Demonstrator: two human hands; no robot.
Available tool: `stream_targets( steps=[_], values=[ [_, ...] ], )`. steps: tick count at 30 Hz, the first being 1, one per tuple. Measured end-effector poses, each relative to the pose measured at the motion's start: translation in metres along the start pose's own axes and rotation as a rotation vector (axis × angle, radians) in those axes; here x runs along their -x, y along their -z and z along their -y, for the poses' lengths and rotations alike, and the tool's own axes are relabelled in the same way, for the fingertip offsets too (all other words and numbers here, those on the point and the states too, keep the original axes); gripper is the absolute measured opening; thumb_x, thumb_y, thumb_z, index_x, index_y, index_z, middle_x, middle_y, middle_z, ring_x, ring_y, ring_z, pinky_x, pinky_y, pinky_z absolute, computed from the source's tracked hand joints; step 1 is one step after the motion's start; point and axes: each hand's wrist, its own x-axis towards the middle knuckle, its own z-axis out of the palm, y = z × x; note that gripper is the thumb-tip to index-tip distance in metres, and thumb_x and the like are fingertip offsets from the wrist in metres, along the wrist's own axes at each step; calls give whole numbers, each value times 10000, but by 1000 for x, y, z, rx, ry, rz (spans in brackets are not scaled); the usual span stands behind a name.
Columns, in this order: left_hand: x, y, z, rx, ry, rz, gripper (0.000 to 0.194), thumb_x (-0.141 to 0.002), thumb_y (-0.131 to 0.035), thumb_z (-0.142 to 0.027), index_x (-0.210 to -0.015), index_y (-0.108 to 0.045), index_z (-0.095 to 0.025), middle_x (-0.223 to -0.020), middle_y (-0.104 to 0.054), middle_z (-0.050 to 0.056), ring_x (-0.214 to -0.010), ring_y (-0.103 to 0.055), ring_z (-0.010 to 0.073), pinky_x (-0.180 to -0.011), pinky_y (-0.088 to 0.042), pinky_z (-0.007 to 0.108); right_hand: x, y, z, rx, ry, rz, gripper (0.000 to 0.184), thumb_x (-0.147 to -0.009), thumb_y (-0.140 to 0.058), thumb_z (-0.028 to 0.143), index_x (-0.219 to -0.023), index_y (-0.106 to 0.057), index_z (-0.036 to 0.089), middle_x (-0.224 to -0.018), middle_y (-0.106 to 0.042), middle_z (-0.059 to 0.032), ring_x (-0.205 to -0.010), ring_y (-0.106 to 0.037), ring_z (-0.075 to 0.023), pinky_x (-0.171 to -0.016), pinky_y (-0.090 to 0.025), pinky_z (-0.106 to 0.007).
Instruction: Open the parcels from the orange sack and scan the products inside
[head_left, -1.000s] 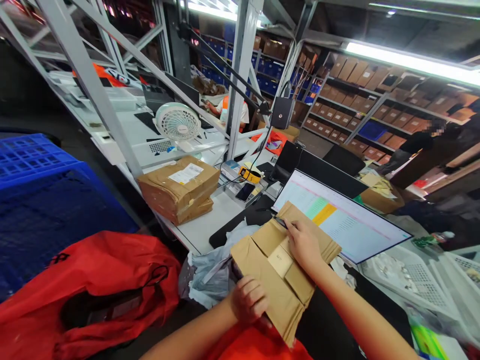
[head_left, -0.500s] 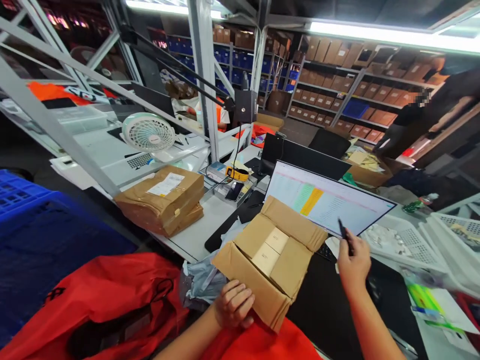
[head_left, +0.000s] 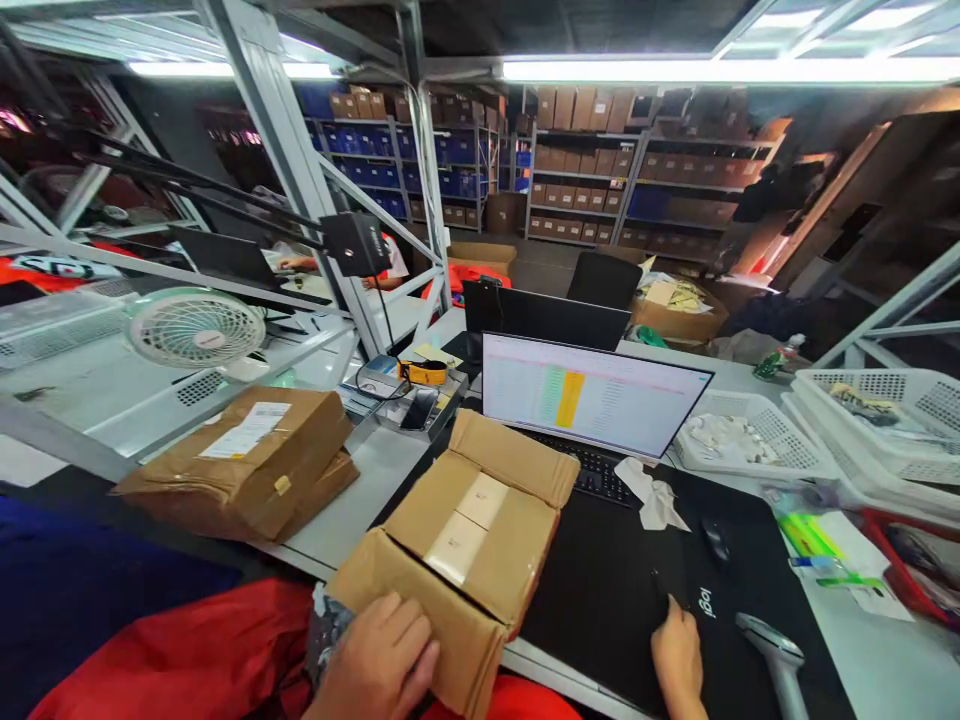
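An open cardboard box [head_left: 424, 505] sits at the near edge of the desk, its flaps spread. Inside lie two small cream boxes [head_left: 481, 500] side by side. My left hand [head_left: 379, 655] grips the near flap, next to a scrap of grey plastic bag [head_left: 326, 630]. My right hand [head_left: 679, 655] rests on the black desk mat [head_left: 600, 600], right of the box. A thin black pen [head_left: 660, 588] shows faintly between its fingers against the mat. A grey handheld barcode scanner [head_left: 772, 660] lies close by on the right.
A lit monitor [head_left: 596, 395] and keyboard [head_left: 589, 475] stand behind the box. Taped parcels [head_left: 240, 465] lie left, beside a red bag [head_left: 172, 650]. White mesh trays [head_left: 742, 440] sit right. A co-worker's arm [head_left: 315, 262] shows beyond a white fan [head_left: 195, 328].
The view has turned and levelled, shifting the desk leftward. My right hand with the pen has dropped from beside the monitor to the mat. My left hand has moved onto the box's near flap.
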Motion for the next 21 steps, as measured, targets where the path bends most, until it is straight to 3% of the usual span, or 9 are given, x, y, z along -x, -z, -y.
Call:
stream_targets(
  steps=[3,6,9,12,13,15,18,19,21],
  values=[
    [-38,18,-5,28,62,162,278,-1017,-452,-267,-792,-610,-228,-728,-654,9,-665,-611,172,-613,-501,285,4,-14,-13,71,-4,-35,474,-816,-373,277,-1224,-613,304,-827,-625,-106,-706,-692,-357,-607,-559,-569],
    [-59,16,-2,-18,50,198,253,-1014,-476,-380,-1077,-670,-230,-1111,-738,72,-982,-697,216,-812,-582,315,-1,-20,-8,67,22,-55,433,-872,-397,297,-1247,-603,230,-1076,-634,-198,-928,-693,-407,-730,-569,-616],
    [-59,4,7,-75,-43,272,382,-1000,-502,-455,-1283,-636,-237,-1386,-658,92,-1201,-652,233,-942,-572,332,-16,-1,35,-120,182,-78,359,-926,-443,287,-1226,-616,190,-1154,-620,-197,-1067,-661,-369,-863,-572,-610],
    [-56,-3,17,-164,-110,333,518,-986,-517,-533,-1390,-589,-218,-1466,-603,108,-1287,-610,242,-1046,-521,372,-30,41,114,-337,376,-84,325,-970,-470,258,-1265,-605,239,-1196,-630,-154,-1125,-631,-291,-924,-567,-533],
    [-57,-4,19,-204,-132,338,554,-976,-515,-578,-1383,-599,-210,-1469,-598,116,-1303,-600,251,-1092,-487,404,-33,55,143,-408,461,-40,353,-974,-471,232,-1309,-581,248,-1234,-632,-149,-1163,-615,-269,-957,-556,-504],
    [-62,0,24,-290,-158,333,604,-964,-489,-645,-1335,-639,-193,-1470,-594,136,-1329,-581,282,-1170,-396,483,-37,76,201,-561,764,143,388,-977,-473,222,-1355,-555,250,-1237,-659,-128,-1209,-594,-229,-1008,-534,-436],
    [-73,11,33,-392,-47,329,587,-992,-444,-600,-1343,-639,-172,-1519,-536,164,-1409,-502,333,-1218,-273,588,-43,86,266,-515,1230,593,338,-989,-505,346,-1293,-611,244,-1241,-681,-97,-1294,-545,-224,-1133,-439,-443],
    [-75,15,38,-410,31,341,586,-994,-448,-578,-1379,-613,-169,-1540,-510,167,-1441,-460,346,-1221,-247,613,-44,85,280,-442,1308,706,316,-995,-502,383,-1239,-638,235,-1221,-689,-88,-1277,-553,-230,-1161,-401,-471],
    [-75,20,52,-407,206,381,636,-981,-466,-572,-1455,-543,-156,-1571,-467,174,-1481,-400,360,-1220,-236,638,-47,81,298,-320,1338,808,293,-1006,-488,414,-1123,-663,210,-1148,-696,-75,-1175,-587,-228,-1176,-354,-517]
  ],
)
